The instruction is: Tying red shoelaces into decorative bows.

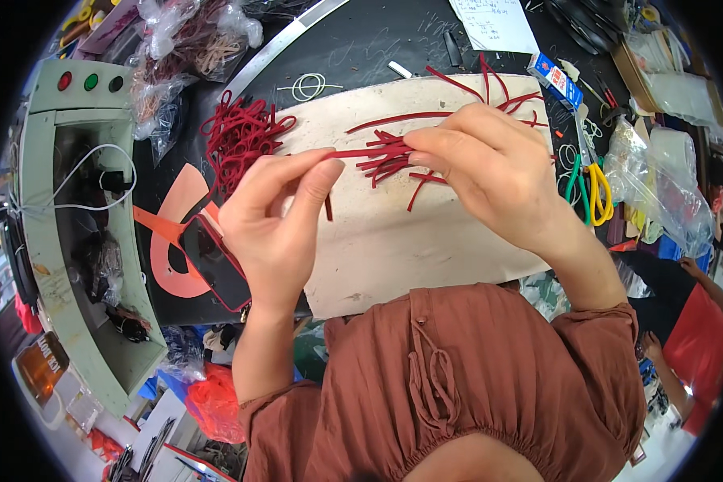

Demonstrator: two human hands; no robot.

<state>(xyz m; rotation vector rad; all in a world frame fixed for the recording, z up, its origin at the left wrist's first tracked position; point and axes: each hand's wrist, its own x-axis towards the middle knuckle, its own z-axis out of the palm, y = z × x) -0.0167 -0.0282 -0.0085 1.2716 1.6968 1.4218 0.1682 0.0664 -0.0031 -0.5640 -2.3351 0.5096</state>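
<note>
A thin dark-red fabric strip (357,153) is stretched level between my two hands, above a pale board (377,257). My left hand (269,213) pinches its left end between thumb and forefinger. At its other end my right hand (490,165) is closed on it, the fingertips pressed together. Just below and behind the right fingertips lie several short cut red strips (387,167). Longer red strips (394,120) fan out beyond that hand. A tangled heap of looped red cord (237,140) rests on the board's left edge, beyond my left hand.
A phone (213,261) and a curved salmon-coloured piece (169,269) lie on the left, beside a green metal housing (44,120) with buttons. Green-handled and yellow-handled scissors (599,193) and a blue box (556,82) are right. Plastic bags (189,36) crowd the back left. Another person (699,337) is at far right.
</note>
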